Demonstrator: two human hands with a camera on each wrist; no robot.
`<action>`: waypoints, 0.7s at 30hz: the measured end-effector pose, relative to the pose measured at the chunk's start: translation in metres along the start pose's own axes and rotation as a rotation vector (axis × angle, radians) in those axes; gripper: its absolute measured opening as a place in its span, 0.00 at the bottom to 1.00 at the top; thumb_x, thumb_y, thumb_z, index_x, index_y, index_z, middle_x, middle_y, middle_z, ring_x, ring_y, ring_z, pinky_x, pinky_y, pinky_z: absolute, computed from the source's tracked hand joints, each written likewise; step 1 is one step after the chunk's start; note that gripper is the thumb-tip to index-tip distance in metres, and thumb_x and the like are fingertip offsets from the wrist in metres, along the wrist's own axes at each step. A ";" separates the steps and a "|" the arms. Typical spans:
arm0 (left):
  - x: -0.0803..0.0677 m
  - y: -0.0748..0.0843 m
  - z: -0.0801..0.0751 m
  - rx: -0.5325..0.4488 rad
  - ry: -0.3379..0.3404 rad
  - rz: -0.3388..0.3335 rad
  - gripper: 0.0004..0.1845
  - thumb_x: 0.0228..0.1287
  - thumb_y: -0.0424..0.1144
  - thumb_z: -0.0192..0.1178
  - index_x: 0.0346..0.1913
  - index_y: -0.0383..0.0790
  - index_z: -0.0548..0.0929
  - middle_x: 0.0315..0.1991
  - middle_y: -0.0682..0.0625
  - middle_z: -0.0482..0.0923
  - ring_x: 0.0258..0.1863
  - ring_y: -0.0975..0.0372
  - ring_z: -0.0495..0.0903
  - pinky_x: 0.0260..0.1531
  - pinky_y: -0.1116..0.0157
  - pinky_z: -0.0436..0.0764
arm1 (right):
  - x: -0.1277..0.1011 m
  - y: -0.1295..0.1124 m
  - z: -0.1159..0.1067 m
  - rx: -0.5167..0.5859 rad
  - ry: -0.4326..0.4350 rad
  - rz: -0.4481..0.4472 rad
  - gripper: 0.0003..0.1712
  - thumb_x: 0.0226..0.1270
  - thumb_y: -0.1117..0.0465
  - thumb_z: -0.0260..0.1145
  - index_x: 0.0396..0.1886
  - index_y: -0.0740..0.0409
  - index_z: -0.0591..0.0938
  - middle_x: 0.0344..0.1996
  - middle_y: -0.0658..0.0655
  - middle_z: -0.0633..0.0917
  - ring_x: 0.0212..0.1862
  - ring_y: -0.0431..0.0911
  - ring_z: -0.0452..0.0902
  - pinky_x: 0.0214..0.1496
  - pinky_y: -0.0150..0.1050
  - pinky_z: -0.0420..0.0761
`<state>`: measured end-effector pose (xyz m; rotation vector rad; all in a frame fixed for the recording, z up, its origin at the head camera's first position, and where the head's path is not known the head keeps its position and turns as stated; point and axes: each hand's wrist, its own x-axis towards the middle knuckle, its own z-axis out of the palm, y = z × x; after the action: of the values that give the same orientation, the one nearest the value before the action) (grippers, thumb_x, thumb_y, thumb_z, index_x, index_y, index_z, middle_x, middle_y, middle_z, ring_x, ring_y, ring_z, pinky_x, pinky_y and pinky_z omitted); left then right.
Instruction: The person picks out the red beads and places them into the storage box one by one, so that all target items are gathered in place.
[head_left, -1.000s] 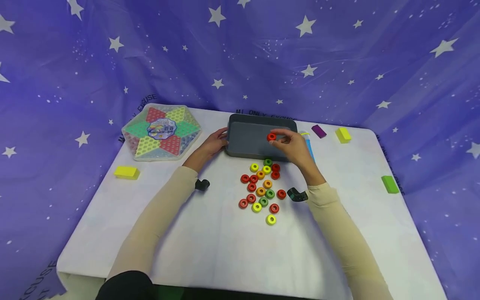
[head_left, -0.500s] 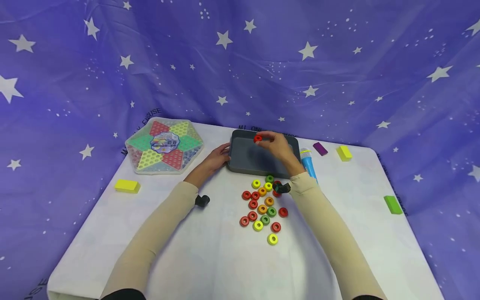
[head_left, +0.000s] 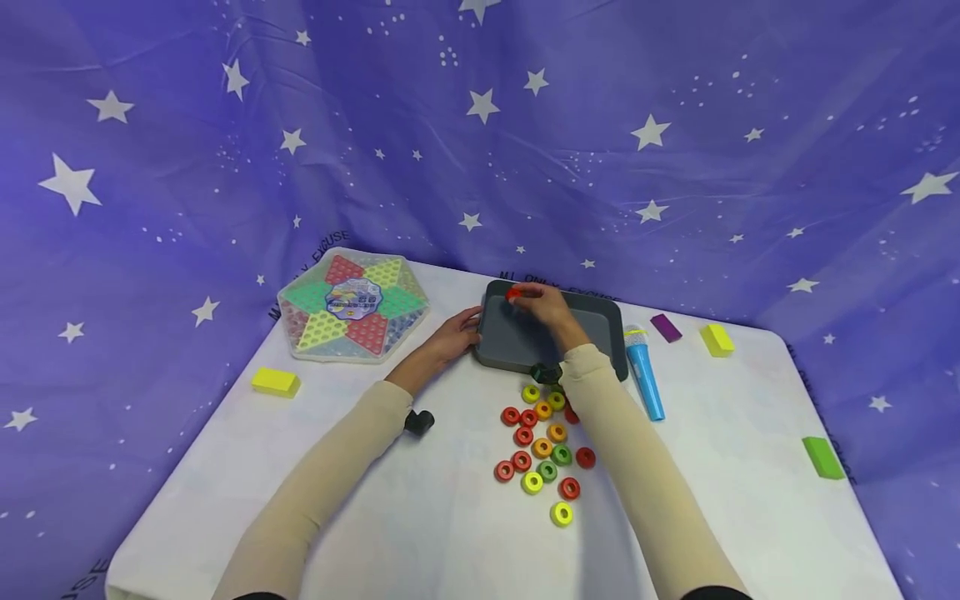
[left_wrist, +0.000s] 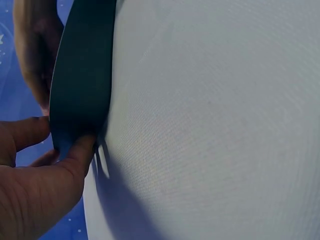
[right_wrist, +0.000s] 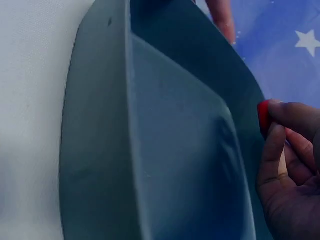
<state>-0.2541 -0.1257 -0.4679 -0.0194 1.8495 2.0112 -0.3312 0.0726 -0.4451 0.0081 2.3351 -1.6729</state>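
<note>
By tray (head_left: 517, 340), pinched red ring (head_left: 512, 295), "ONLY EXCUSE" lettering (head_left: 557, 284)

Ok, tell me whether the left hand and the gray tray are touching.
Touching: the left wrist view shows the left hand gripping the gray tray at one end.

Tabletop (head_left: 435, 533): brightly lit in the head view; a soft shadow is cast beside the right sleeve (head_left: 630, 450).
Left hand (left_wrist: 45, 190): dimly lit at the wrist, a dark shadow thrown beside it.
Tray (right_wrist: 175, 110): floor partly darkened by shadow, detail softened.

Tray (head_left: 517, 343) behind rings (head_left: 542, 455), left of microphone (head_left: 647, 382)
</note>
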 end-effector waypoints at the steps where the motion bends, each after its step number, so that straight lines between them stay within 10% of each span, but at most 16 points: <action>1: 0.000 -0.001 0.000 -0.006 -0.003 0.000 0.36 0.67 0.20 0.46 0.76 0.44 0.54 0.73 0.40 0.56 0.71 0.50 0.60 0.67 0.51 0.65 | 0.002 0.002 0.002 0.005 -0.007 0.007 0.22 0.61 0.65 0.69 0.56 0.61 0.81 0.54 0.64 0.82 0.50 0.51 0.79 0.53 0.43 0.80; 10: 0.002 -0.003 0.001 -0.007 -0.007 0.016 0.36 0.68 0.21 0.47 0.76 0.44 0.54 0.73 0.40 0.56 0.71 0.51 0.61 0.67 0.52 0.65 | 0.012 0.008 0.017 -0.038 -0.022 -0.030 0.21 0.61 0.69 0.68 0.55 0.66 0.80 0.51 0.68 0.82 0.34 0.37 0.76 0.34 0.26 0.77; 21: 0.003 -0.004 0.000 -0.020 0.006 0.026 0.36 0.67 0.20 0.45 0.76 0.43 0.55 0.73 0.39 0.57 0.71 0.51 0.61 0.67 0.54 0.66 | 0.021 0.007 0.026 -0.060 0.004 -0.005 0.20 0.60 0.71 0.68 0.54 0.67 0.80 0.50 0.67 0.82 0.35 0.38 0.76 0.33 0.25 0.76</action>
<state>-0.2556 -0.1247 -0.4722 -0.0070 1.8430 2.0495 -0.3451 0.0474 -0.4645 -0.0055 2.3889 -1.6064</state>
